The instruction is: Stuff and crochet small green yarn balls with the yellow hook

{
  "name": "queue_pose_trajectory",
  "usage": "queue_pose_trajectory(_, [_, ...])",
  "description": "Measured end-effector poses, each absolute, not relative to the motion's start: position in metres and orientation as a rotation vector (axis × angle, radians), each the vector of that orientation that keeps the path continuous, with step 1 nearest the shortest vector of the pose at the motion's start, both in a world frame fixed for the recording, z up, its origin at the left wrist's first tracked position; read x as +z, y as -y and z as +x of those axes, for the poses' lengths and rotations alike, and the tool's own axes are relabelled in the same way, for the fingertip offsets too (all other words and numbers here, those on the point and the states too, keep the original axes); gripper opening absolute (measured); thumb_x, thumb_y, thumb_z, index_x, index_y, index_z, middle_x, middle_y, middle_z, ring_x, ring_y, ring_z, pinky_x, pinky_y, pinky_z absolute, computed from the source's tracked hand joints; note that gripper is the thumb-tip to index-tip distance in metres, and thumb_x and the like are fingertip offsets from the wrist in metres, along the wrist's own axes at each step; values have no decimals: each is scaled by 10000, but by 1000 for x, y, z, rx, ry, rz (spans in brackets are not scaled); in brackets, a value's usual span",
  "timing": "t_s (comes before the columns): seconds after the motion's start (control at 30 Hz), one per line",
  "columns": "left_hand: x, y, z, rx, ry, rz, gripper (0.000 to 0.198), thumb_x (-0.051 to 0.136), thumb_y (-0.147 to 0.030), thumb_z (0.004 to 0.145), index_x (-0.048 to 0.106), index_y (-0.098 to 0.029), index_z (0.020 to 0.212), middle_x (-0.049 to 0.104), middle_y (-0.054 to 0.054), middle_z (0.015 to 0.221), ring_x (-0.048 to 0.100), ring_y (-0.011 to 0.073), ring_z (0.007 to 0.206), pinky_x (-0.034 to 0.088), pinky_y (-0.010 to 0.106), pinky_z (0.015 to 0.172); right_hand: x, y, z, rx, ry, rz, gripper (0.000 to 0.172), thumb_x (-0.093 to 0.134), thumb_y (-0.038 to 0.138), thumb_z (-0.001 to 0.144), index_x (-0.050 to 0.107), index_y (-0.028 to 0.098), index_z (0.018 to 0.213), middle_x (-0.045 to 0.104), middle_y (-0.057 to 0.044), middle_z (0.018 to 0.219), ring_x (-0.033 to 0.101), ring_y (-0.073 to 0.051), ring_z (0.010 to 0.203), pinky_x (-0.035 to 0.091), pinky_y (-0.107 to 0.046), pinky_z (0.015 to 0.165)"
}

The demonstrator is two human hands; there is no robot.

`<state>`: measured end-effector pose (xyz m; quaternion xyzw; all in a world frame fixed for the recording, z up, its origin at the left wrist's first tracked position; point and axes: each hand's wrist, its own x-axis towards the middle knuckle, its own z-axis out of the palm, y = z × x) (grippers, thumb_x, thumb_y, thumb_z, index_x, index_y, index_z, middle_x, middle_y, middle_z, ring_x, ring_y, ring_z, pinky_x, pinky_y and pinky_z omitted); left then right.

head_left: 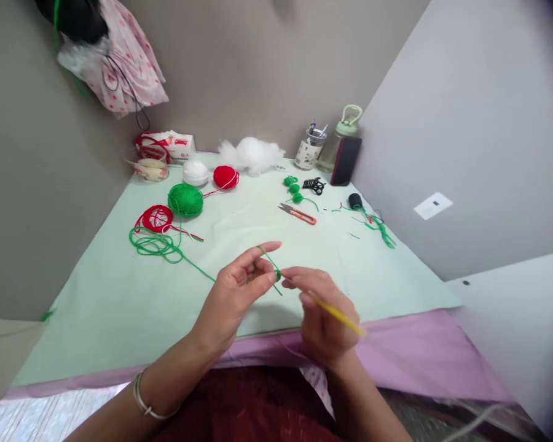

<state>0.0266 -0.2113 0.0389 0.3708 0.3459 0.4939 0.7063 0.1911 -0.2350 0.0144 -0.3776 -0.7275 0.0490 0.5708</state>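
Note:
My left hand (239, 285) pinches a small piece of green crochet (278, 275) between thumb and fingers, with green yarn looped over the raised index finger. A short yarn tail hangs below the piece. In my right hand (325, 307) is a crochet hook (338, 316) with a yellow handle, its tip at the green piece. The working strand runs left from my left hand to loose green coils (156, 244) and the green yarn ball (185, 200). The hook's very tip is too small to make out.
Thread snips (298, 213) lie mid-table, near small green crocheted pieces (295, 189) and a black claw clip (314, 185). Red yarn balls (225, 177), white yarn (195, 173) and stuffing (253, 155) sit behind. A phone (346, 161) leans by a bottle (332, 147); thread scraps (382, 230) lie right.

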Motion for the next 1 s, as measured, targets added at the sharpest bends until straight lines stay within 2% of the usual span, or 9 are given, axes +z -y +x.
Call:
queue_pose_trajectory(0.13, [35, 208, 28, 998, -668, 580, 462, 902, -270, 793, 801, -222, 1240, 699, 4, 892, 608, 116, 814, 499, 254, 830, 8, 235, 188, -182, 1841, -903, 337, 626, 107, 1012, 742, 272, 1281, 766, -89, 1129, 763, -213, 993, 651, -318, 793])
queue_pose_trajectory(0.23, [35, 204, 27, 944, -634, 457, 398, 911, -259, 767, 825, -163, 1144, 703, 19, 875, 617, 112, 767, 539, 276, 832, 14, 233, 187, 145, 1608, -929, 294, 579, 118, 1035, 758, 267, 1214, 750, -66, 1013, 739, -193, 883, 637, -336, 749])
queue_pose_trajectory(0.33, [37, 206, 29, 996, -650, 509, 336, 891, -228, 777, 829, -182, 1104, 695, 7, 851, 637, 128, 804, 540, 303, 904, 23, 230, 186, 491, 1363, -895, 238, 535, 184, 1070, 765, 245, 1075, 723, -38, 885, 676, -158, 689, 599, -320, 626])
queue_pose_trajectory(0.4, [37, 210, 31, 1029, -645, 610, 306, 875, -228, 799, 827, -201, 1100, 718, 12, 893, 650, 141, 879, 515, 299, 944, 26, 228, 185, 557, 1353, -875, 208, 567, 214, 1064, 771, 241, 1030, 751, -47, 918, 690, -165, 711, 597, -315, 614])
queue_pose_trajectory(0.5, [37, 214, 35, 1058, -668, 721, 292, 871, -235, 822, 832, -227, 1111, 722, -1, 899, 635, 127, 898, 483, 256, 908, 23, 228, 182, 427, 1460, -892, 198, 614, 174, 1038, 785, 260, 1090, 795, -58, 965, 747, -205, 849, 633, -346, 692])
queue_pose_trajectory(0.6, [36, 213, 38, 1074, -702, 682, 365, 908, -257, 798, 831, -248, 1154, 714, -19, 856, 621, 108, 857, 473, 233, 870, 15, 232, 181, 165, 1573, -929, 322, 637, 92, 1004, 776, 293, 1214, 805, -64, 1024, 767, -220, 911, 652, -369, 748])
queue_pose_trajectory(0.73, [35, 207, 37, 1002, -639, 490, 396, 949, -287, 745, 845, -190, 1114, 752, 15, 894, 643, 112, 862, 500, 241, 892, 10, 234, 184, -36, 1637, -930, 398, 674, 72, 976, 764, 310, 1282, 794, -85, 1138, 760, -231, 970, 651, -382, 778])
queue_pose_trajectory(0.9, [36, 203, 33, 1033, -634, 467, 298, 942, -269, 731, 870, -203, 1013, 693, -16, 810, 630, 112, 850, 499, 278, 982, 21, 228, 188, 472, 1315, -849, 244, 607, 153, 1043, 803, 285, 1102, 764, -34, 929, 666, -161, 725, 568, -325, 643])
queue_pose_trajectory(1.0, [37, 206, 32, 1066, -701, 711, 264, 891, -266, 805, 865, -263, 1068, 705, -20, 854, 606, 117, 898, 464, 242, 918, 25, 226, 186, 616, 1341, -803, 210, 637, 189, 1038, 818, 290, 1073, 785, -39, 974, 685, -174, 798, 565, -328, 681])
